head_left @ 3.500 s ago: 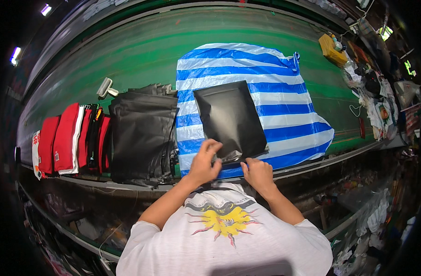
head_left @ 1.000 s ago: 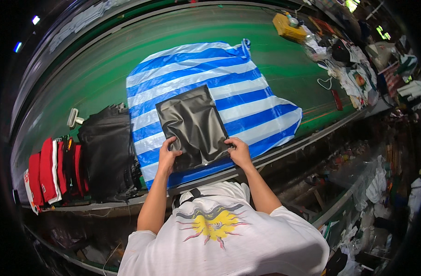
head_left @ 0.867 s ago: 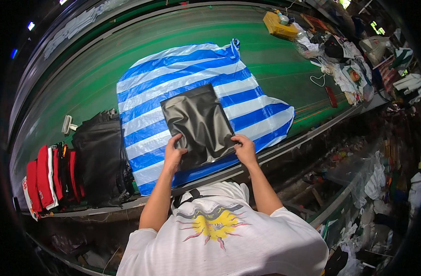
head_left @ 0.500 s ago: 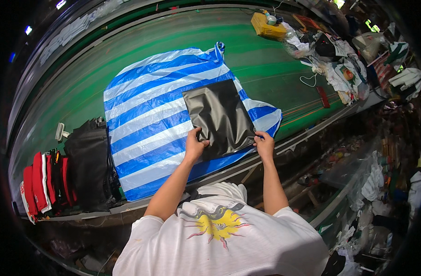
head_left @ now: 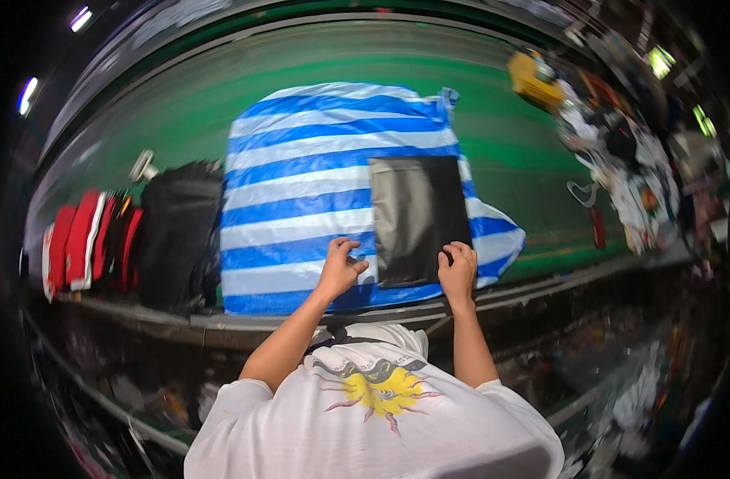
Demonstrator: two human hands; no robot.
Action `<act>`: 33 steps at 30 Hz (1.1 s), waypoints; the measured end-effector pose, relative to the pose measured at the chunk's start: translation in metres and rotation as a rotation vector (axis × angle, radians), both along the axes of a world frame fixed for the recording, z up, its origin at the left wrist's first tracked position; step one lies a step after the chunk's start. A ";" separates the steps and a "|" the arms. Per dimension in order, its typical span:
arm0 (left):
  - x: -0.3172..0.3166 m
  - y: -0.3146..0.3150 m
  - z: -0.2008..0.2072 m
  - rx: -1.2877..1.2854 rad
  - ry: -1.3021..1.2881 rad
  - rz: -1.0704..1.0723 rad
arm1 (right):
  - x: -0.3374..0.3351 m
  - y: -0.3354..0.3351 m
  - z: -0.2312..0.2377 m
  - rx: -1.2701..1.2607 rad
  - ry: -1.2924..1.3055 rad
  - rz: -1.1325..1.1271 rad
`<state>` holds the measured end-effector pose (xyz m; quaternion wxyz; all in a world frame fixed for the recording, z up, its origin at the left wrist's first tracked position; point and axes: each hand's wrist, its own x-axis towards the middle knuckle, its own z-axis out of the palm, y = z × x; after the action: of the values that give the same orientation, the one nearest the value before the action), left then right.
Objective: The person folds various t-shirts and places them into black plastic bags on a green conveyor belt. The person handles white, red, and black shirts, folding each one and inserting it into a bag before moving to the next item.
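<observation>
A black plastic-looking sheet or flat bag (head_left: 421,215) lies smooth on the right part of a blue-and-white striped plastic sheet (head_left: 301,191). My left hand (head_left: 341,269) hovers just left of the black piece's lower edge, thumb and fingers apart and nothing between them. At that piece's lower right corner is my right hand (head_left: 458,274), its fingers loosely bent with a gap to the thumb. Whether its fingertips touch the black surface I cannot tell.
Left of the striped sheet sits a pile of black sheets (head_left: 180,239), with folded red, white and black cloth (head_left: 89,239) beyond it. A white-handled tool (head_left: 144,165) lies behind. On the green table's far right are a yellow block (head_left: 535,80) and heaped scraps (head_left: 632,191).
Both hands have let go of the black piece, which now lies flatter and straighter. The left hand has moved off its edge. My view has swung left, shifting the table's contents rightward.
</observation>
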<state>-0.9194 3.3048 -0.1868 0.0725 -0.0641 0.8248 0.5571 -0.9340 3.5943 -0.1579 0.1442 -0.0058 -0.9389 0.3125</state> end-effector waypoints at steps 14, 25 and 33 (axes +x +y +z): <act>0.151 -0.208 0.062 -0.736 0.331 0.585 | -0.002 -0.168 0.001 0.013 -0.110 0.561; 0.186 -0.347 0.083 -0.999 0.024 0.378 | 0.049 -0.310 0.001 0.012 -0.195 0.634; 0.192 -0.391 0.095 -0.768 0.141 0.150 | 0.084 -0.423 0.022 -0.177 -0.237 0.607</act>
<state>-0.7275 2.9141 -0.0916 -0.0543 -0.1084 0.9690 0.2151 -0.8496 3.1712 -0.1360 -0.0669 0.2254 -0.8773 0.4185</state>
